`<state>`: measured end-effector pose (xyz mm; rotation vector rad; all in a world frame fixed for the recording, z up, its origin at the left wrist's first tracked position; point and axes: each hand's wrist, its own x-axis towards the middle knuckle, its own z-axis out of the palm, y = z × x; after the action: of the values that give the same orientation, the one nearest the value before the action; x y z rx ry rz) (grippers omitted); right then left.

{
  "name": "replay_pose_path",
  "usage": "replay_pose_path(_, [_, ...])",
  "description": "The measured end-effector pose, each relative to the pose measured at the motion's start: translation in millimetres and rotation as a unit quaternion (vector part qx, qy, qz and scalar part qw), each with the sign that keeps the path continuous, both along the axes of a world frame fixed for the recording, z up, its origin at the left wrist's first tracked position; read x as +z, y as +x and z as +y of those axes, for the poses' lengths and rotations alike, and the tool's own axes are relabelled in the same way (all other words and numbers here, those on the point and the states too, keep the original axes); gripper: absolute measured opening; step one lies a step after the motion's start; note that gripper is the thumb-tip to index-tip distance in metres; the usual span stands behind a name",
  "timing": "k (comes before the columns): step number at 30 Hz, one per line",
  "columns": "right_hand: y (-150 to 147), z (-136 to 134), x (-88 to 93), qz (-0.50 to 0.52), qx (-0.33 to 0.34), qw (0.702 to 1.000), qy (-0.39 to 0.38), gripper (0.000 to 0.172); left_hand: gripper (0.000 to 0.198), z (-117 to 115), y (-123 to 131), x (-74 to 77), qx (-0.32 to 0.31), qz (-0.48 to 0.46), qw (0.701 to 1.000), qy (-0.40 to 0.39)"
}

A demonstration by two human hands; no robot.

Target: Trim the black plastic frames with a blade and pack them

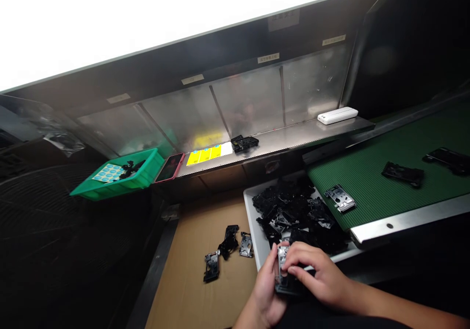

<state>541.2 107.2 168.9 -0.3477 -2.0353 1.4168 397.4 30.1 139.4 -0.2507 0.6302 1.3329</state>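
Left hand and right hand at bottom of frame — fingers closed on black-and-steel bracket, beside white tray of black parts.

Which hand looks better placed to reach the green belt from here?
Probably the right hand: it is nearer the green belt than the left hand, which supports the metal-and-black part from below.

Blown-out white area at top left, soft glare on a brushed steel back panel, deep shadow at lower left, edges bowed by the wide lens, slightly soft left hand and right hand
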Motion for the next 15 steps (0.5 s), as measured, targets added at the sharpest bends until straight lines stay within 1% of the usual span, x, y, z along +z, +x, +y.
replay_pose_path(4, [-1.9,-1.5,-3.3,-0.014,0.011,1.000,0.016,0.015,0.029,-0.7,1.2,-0.6,-0.007,0.029,0.999,0.018])
replay_pose_path(7, [-2.9,-2.0,-3.4,-0.014,0.011,1.000,0.009,0.015,0.030,-3.3,4.2,-0.1,-0.018,0.046,0.998,0.026])
replay_pose_path(9, [-2.4,-1.6,-2.7,-0.003,-0.002,1.000,-0.012,0.016,0.035,-5.1,2.5,-1.8,-0.034,0.096,0.994,0.028])
replay_pose_path(10, [-1.7,-1.0,-2.4,0.005,-0.019,0.999,-0.028,0.016,0.038,-5.5,-1.4,-4.2,-0.044,0.154,0.987,0.030])
replay_pose_path(11, [-0.7,-0.2,-2.2,0.015,-0.043,0.998,-0.045,0.017,0.042,-5.2,-8.3,-8.1,-0.053,0.251,0.966,0.030])
replay_pose_path(12, [0.7,1.0,-2.3,0.023,-0.071,0.995,-0.060,0.018,0.045,-4.2,-18.4,-13.5,-0.055,0.372,0.926,0.024])
replay_pose_path(13, [2.4,2.4,-2.5,0.031,-0.099,0.992,-0.072,0.018,0.047,-2.7,-31.7,-20.4,-0.050,0.494,0.868,0.015])
replay_pose_path(14, [4.4,3.9,-3.1,0.037,-0.124,0.988,-0.080,0.018,0.047,-0.7,-47.8,-28.4,-0.039,0.619,0.784,-0.002])
replay_pose_path(15, [6.5,5.4,-3.9,0.041,-0.143,0.985,-0.085,0.018,0.047,1.2,-65.7,-37.1,-0.020,0.684,0.729,-0.023])
